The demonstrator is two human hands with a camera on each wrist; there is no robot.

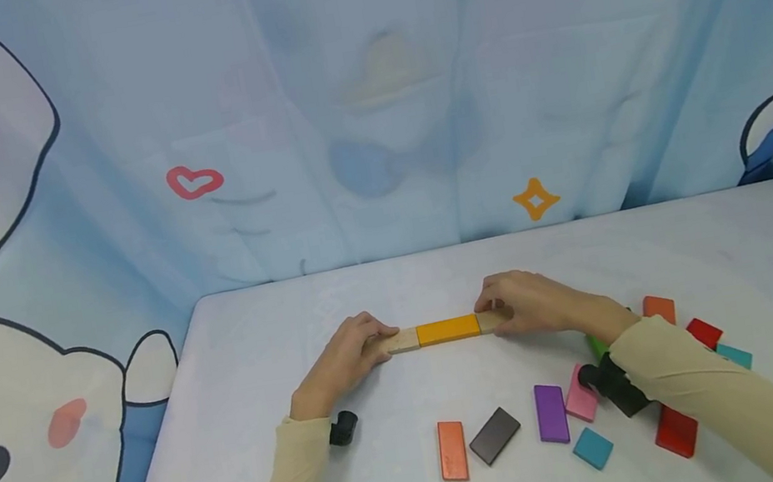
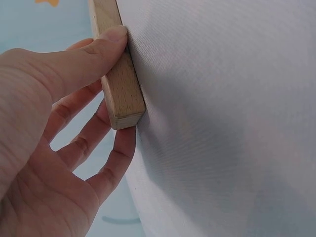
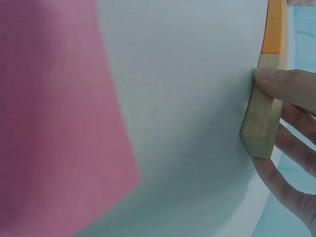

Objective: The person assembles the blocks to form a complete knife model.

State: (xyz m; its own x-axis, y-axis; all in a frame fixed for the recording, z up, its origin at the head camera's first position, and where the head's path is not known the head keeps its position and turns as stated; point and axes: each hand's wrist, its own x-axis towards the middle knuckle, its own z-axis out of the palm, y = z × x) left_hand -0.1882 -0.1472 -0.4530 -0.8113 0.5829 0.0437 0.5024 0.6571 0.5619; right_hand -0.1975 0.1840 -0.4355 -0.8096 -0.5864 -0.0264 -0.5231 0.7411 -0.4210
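Three blocks lie end to end in a row on the white table: a yellow-orange block [image 1: 449, 330] in the middle and a plain wooden block at either end. My left hand [image 1: 352, 356] grips the left wooden block [image 2: 124, 91], its thumb on the near side and fingers behind. At the other end my right hand [image 1: 534, 302] holds the right wooden block [image 3: 262, 111] between thumb and fingers. In the right wrist view this block meets the yellow-orange one. Both hands partly cover the wooden blocks in the head view.
Nearer me lie an orange block [image 1: 453, 450], a dark grey block [image 1: 495, 436], a purple block [image 1: 551, 414], a pink block [image 1: 580, 396] and a teal block [image 1: 592, 448]. Around my right forearm are red blocks [image 1: 677, 431] and others, partly hidden. A patterned curtain [image 1: 366, 109] hangs behind the table.
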